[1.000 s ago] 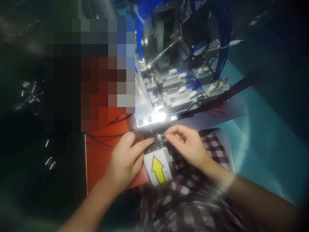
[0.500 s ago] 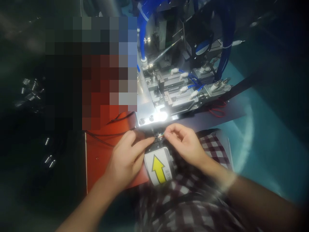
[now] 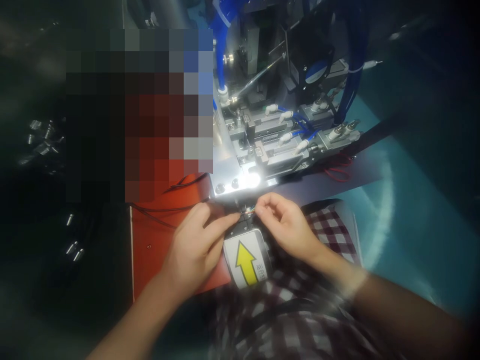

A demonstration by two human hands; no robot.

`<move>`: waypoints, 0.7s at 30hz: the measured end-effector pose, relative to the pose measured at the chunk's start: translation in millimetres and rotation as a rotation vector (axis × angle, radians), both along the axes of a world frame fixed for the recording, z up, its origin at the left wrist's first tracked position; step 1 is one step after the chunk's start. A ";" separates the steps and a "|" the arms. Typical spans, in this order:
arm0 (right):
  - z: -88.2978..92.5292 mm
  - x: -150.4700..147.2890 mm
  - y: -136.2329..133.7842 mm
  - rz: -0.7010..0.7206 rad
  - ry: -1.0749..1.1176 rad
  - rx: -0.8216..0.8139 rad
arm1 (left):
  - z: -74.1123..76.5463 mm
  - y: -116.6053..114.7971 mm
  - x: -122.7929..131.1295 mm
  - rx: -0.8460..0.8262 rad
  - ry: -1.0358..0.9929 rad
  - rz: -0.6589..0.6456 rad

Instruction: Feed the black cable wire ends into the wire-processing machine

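My right hand (image 3: 283, 220) is closed in a pinch on the ends of thin coloured wires (image 3: 252, 210) just below the machine's lit front edge. From the other side, one finger of my left hand (image 3: 197, 237) reaches to a small metal fixture (image 3: 246, 214) where the wires lie. The left hand's other fingers curl under and are partly hidden, so what they hold cannot be made out. Directly below the fixture sits a white block (image 3: 245, 257) with a yellow arrow label.
Behind my hands stands a machine with metal slides (image 3: 279, 162), white air fittings and blue tubes (image 3: 350, 80). An orange-red panel (image 3: 150, 270) lies left, crossed by black cables (image 3: 161, 220). Blurred shiny metal pieces (image 3: 75, 250) show at far left. A pixelated patch hides the upper left.
Both hands keep almost the same place and grip at the fixture. The right fingers have shifted only very slightly.
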State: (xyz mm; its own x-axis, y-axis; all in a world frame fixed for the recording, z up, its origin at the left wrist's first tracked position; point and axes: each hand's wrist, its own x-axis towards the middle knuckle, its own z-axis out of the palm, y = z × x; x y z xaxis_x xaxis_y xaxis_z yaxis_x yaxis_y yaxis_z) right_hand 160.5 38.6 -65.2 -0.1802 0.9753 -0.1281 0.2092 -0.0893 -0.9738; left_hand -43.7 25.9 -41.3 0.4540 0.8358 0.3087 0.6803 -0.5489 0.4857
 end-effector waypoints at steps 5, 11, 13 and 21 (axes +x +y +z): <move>-3.0 -0.4 -0.1 -0.009 -0.013 -0.011 | -2.5 -0.6 -1.0 0.012 -0.001 -0.004; 0.3 4.6 -1.2 -0.067 -0.034 -0.014 | -2.2 0.0 0.1 0.019 0.008 -0.006; 2.6 4.5 -1.8 -0.074 -0.047 0.011 | -0.8 0.0 0.5 0.016 0.009 -0.002; 3.2 0.6 0.4 -0.048 -0.050 0.012 | 0.0 -0.5 0.8 -0.001 0.001 0.005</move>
State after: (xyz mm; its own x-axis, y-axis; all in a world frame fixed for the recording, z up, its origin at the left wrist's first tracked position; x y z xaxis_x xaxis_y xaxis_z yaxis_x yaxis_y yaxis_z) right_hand 161.1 39.0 -61.9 -0.1264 0.9842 -0.1242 0.2533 -0.0891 -0.9633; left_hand -42.9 25.4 -41.3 0.4503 0.8382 0.3076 0.6835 -0.5453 0.4852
